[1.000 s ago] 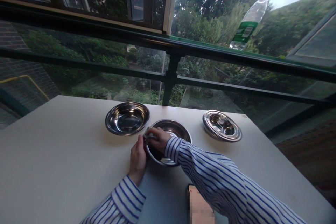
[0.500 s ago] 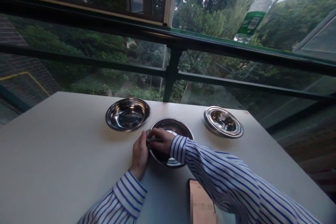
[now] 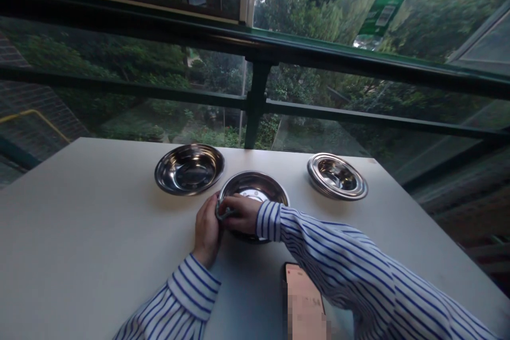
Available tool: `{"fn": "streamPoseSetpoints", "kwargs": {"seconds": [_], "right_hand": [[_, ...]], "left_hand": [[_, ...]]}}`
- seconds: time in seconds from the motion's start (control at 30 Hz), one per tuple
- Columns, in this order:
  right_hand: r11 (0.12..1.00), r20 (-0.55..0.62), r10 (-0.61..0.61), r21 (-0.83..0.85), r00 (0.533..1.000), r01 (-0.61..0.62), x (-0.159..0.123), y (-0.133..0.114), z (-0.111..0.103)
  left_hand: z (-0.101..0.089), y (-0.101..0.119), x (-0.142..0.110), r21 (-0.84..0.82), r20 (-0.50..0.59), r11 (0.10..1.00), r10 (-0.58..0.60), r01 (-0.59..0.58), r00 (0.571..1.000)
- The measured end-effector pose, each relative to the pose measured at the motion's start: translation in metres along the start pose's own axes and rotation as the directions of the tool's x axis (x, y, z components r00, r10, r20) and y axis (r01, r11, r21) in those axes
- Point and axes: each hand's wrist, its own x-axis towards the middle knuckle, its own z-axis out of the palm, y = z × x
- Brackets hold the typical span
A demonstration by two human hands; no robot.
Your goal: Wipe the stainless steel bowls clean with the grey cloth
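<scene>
A steel bowl [image 3: 274, 185] sits on the table in the middle of the view. Against its left outer side my left hand [image 3: 207, 229] is closed, steadying the bowl at the rim. My right hand [image 3: 241, 213] reaches into the bowl from the right and pinches a grey-green cloth [image 3: 220, 211] over the left rim. Most of the cloth is hidden by my fingers, and my right hand and sleeve cover part of the bowl's inside.
A wide steel bowl [image 3: 189, 170] stands at the back left; stacked steel bowls [image 3: 337, 176] are at the back right. A phone [image 3: 305, 297] lies near the front of the white table [image 3: 99, 234]. A plastic bottle [image 3: 382, 10] stands on the green railing [image 3: 319, 53].
The view has shifted slightly, so everything sits a little higher in it. My right hand and the cloth stay at the bowl's left rim, with my left hand still against its side.
</scene>
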Motion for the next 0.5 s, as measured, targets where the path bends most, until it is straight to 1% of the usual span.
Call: {"fn": "streamPoseSetpoints", "kwargs": {"seconds": [0.07,0.1,0.23,0.33,0.4,0.5], "right_hand": [[0.999,0.071,-0.053,0.003,0.996,0.053,-0.002,0.0,-0.001],[0.998,0.088,-0.065,0.001,0.994,0.065,-0.003,-0.001,-0.001],[0.998,0.066,-0.05,-0.032,0.997,0.052,-0.007,-0.005,0.001],[0.996,0.097,-0.077,-0.042,0.992,0.081,-0.016,-0.005,0.0],[0.989,0.195,-0.128,-0.051,0.973,0.14,-0.025,-0.004,-0.006],[0.974,0.346,-0.173,-0.076,0.922,0.212,-0.04,-0.002,-0.015]], "left_hand": [[0.0,0.0,-0.001,-0.023,0.022,0.999,-0.021,0.022,1.0],[0.0,0.0,-0.001,-0.034,0.034,0.999,-0.034,0.035,0.999],[-0.001,-0.001,0.002,-0.055,0.037,0.996,-0.065,0.067,0.997],[-0.002,-0.001,0.002,-0.053,0.033,0.995,-0.077,0.079,0.996],[-0.001,-0.001,0.002,-0.041,0.038,0.996,-0.073,0.075,0.997],[0.0,-0.002,0.002,0.0,0.036,0.999,-0.048,0.048,0.998]]}}
